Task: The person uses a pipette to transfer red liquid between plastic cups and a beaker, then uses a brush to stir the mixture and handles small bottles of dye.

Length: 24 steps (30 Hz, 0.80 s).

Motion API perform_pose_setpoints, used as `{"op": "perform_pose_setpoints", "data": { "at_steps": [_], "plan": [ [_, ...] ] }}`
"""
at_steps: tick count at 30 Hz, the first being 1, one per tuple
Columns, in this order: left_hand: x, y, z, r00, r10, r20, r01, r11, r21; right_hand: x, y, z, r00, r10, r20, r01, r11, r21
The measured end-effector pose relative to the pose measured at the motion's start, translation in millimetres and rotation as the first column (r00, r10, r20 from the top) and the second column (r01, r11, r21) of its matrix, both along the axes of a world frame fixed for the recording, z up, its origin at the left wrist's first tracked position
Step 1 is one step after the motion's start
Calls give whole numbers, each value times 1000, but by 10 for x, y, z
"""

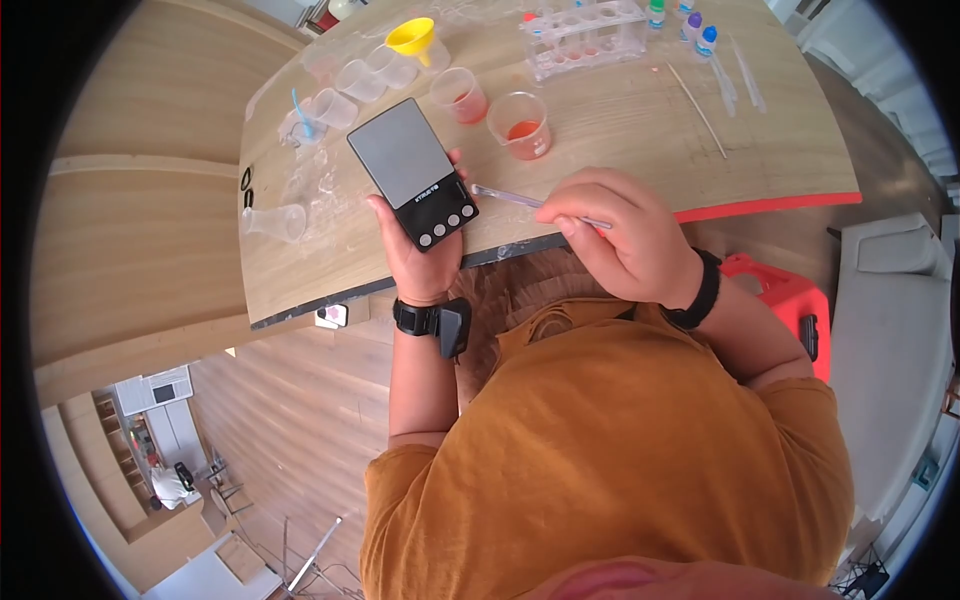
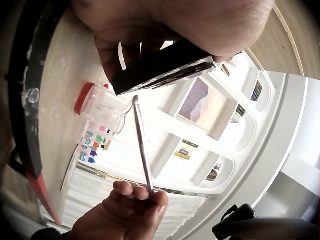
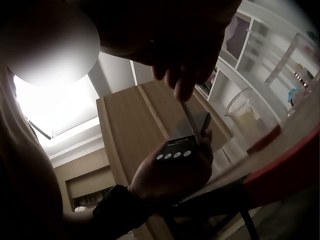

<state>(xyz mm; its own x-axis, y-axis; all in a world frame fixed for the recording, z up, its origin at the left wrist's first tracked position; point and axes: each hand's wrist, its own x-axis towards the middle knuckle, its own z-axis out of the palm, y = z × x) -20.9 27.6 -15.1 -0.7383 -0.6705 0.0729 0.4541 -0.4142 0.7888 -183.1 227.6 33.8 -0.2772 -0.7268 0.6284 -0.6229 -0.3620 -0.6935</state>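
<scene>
The left hand (image 1: 425, 265) holds a small black digital scale (image 1: 408, 160) with a grey plate and several round buttons, above the table's near edge, thumb and fingers at its sides. The right hand (image 1: 625, 235) pinches a thin metal rod (image 1: 510, 196), whose flattened tip is beside the scale's right edge. In the left wrist view the rod (image 2: 142, 145) rises from the right fingertips toward the underside of the scale (image 2: 160, 65). The right wrist view is dark; the scale's buttons (image 3: 174, 155) face that camera.
Two cups with red liquid (image 1: 524, 135) stand beyond the scale. Farther back are clear cups (image 1: 360, 80), a yellow funnel (image 1: 411, 37), a tube rack (image 1: 585, 45) and dropper bottles (image 1: 706, 42). A thin stick (image 1: 697, 110) lies at right; a clear cup (image 1: 275, 223) lies at left.
</scene>
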Motion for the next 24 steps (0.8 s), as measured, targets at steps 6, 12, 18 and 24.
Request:
{"op": "perform_pose_setpoints", "data": {
  "at_steps": [6, 12, 18, 24],
  "plan": [
    [-8, 8, 7, 999, -11, -35, 11, 1000, -1, 20, -103, 19, 1000, -5, -31, 4, 1000, -23],
    [-1, 2, 9, 1000, 9, 12, -8, 1000, -26, 18, -12, 26, 997, 7, -78, -6, 1000, 10],
    [-7, 15, 16, 1000, 21, 21, -20, 999, -26, 52, 31, 93, 997, 72, 26, -72, 997, -5],
    [-31, 11, -10, 997, 66, 34, -66, 998, -11, 49, -78, 103, 1000, -4, -20, 4, 1000, -16]
  ]
}}
